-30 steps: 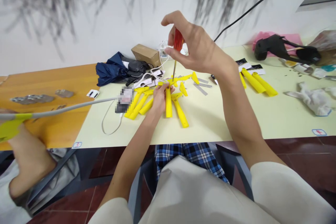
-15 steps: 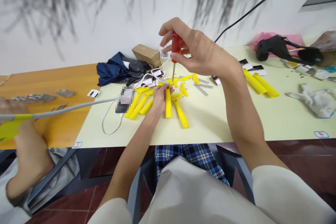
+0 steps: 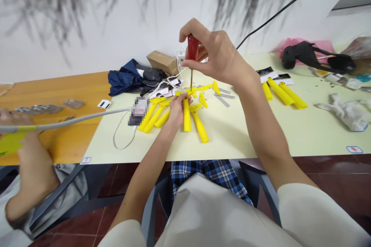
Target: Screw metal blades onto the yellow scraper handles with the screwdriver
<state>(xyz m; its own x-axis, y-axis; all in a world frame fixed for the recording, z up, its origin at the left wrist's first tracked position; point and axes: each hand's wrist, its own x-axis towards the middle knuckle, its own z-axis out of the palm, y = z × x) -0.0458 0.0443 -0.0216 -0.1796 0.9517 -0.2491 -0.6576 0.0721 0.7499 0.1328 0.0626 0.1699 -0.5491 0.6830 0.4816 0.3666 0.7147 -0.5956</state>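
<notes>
My right hand (image 3: 213,52) is closed around the red handle of a screwdriver (image 3: 193,48), held upright with its shaft pointing down. The tip meets the head of a yellow plastic scraper (image 3: 187,117). Low on the table, my left hand (image 3: 176,108) grips that scraper near its head, its handle towards me. Another yellow scraper (image 3: 200,127) lies just right of it, and several more yellow scrapers (image 3: 152,117) lie to the left. Small loose yellow pieces (image 3: 203,99) and grey metal strips (image 3: 222,101) are spread behind and to the right.
Further right lie yellow handles (image 3: 285,92) beside black-and-white packets (image 3: 266,73). A cardboard box (image 3: 162,61), a dark blue cloth bundle (image 3: 123,78) and a phone (image 3: 138,111) with a white cable are at left. A co-worker's arm (image 3: 34,158) rests at the far left.
My right hand and the screwdriver handle have shifted slightly left, the fingers turned around it. My forearm has moved left too, baring more of the packets and a yellow handle. My left hand keeps its hold.
</notes>
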